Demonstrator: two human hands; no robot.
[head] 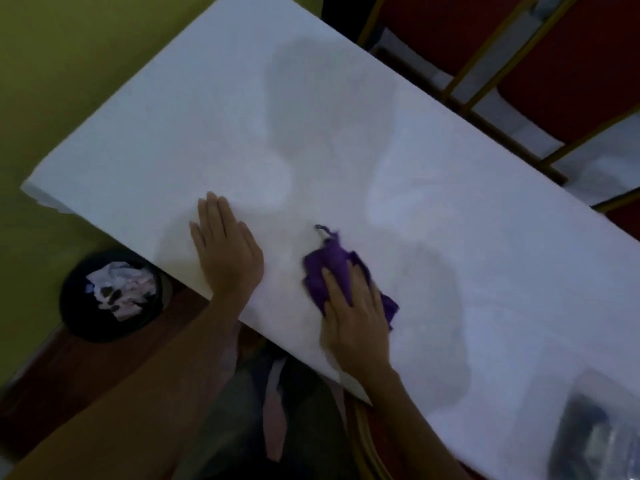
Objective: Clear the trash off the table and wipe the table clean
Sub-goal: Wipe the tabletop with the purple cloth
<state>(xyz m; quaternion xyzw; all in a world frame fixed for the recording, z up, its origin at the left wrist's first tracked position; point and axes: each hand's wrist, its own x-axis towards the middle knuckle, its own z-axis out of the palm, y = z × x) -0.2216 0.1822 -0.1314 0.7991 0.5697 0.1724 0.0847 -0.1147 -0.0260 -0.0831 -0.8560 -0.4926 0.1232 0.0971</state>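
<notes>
On the head camera I see the white cloth-covered rectangular surface (207, 116) running diagonally through the picture. My left hand (225, 251) lies palm-down on it near the closer edge, its grip spread flat with straight fingers and holding nothing. My right hand (353, 313) rests on the crumpled purple fabric rag (332, 261), fingers laid out straight over it, pressing it onto the surface rather than pinching it. The rag sits just beside the left hand, near the front edge. On the floor to the left stands a round black waste bin (72, 306) holding crumpled white and pink paper trash (121, 289). Red chairs with gold metal frames (571, 64) line the far side. A clear plastic-wrapped object (588, 438) lies at the lower right (too blurred to make out).
</notes>
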